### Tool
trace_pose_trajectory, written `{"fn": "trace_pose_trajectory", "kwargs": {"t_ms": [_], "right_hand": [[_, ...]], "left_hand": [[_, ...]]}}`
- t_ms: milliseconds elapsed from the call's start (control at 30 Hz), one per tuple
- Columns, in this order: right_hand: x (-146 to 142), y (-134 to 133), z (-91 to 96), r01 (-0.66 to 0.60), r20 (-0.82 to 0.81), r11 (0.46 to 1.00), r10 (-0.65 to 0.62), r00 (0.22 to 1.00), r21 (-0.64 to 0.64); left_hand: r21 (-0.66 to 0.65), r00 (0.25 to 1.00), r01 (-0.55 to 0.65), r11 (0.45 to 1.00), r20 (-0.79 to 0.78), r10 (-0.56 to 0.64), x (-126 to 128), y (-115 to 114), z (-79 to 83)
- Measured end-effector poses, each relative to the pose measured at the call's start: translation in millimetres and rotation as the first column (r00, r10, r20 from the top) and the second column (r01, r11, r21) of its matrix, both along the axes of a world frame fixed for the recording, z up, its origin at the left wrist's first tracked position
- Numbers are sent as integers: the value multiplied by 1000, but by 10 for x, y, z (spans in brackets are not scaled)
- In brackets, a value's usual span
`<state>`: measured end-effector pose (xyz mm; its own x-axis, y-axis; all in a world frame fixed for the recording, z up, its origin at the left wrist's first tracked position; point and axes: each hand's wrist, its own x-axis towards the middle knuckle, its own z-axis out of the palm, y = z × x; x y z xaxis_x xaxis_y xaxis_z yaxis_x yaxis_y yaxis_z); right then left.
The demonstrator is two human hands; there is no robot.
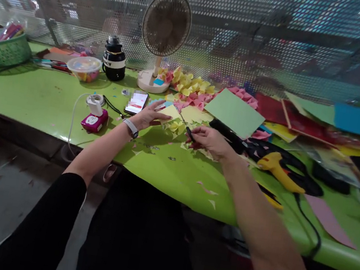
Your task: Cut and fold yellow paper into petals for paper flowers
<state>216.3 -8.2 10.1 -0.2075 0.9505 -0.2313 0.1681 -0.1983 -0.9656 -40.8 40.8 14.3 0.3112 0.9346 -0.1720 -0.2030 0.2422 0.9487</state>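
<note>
My left hand lies flat with fingers stretched out on a yellow paper sheet, beside a phone. A watch sits on that wrist. My right hand is closed around the black handles of scissors, whose blades point toward the yellow sheet. Small yellow folded paper pieces lie between the two hands on the green table.
A small fan, a black bottle, a clear bowl, a green basket and a pink plug adapter stand at left. Piles of folded yellow and pink paper, coloured sheets and a yellow glue gun lie at right.
</note>
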Motion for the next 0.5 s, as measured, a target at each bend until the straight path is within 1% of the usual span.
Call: {"fn": "trace_pose_trajectory", "kwargs": {"t_ms": [67,133,200,267,367,433,500], "right_hand": [[9,-24,-45,-25,-12,1000,25,1000,10],[22,-40,-65,-17,-11,999,17,1000,37],[24,-40,-73,24,-13,995,-22,1000,99],[3,-34,-80,91,-41,977,-85,996,192],[-74,-43,-92,169,-92,930,-146,985,327],[-142,-70,-99,186,-111,902,-155,982,389],[-201,-105,-105,184,-123,886,-145,982,426]], "left_hand": [[18,1000,-17,1000,-24,17,23,-6,-13],[48,999,-19,999,-26,21,44,-8,-29],[75,1000,2,997,-24,0,67,-12,-47],[78,999,32,996,-36,-29,100,-25,-66],[19,995,80,997,-70,-78,169,-59,-98],[-20,992,104,994,-67,-105,214,-80,-123],[-47,991,128,991,-37,-130,243,-97,-144]]}}
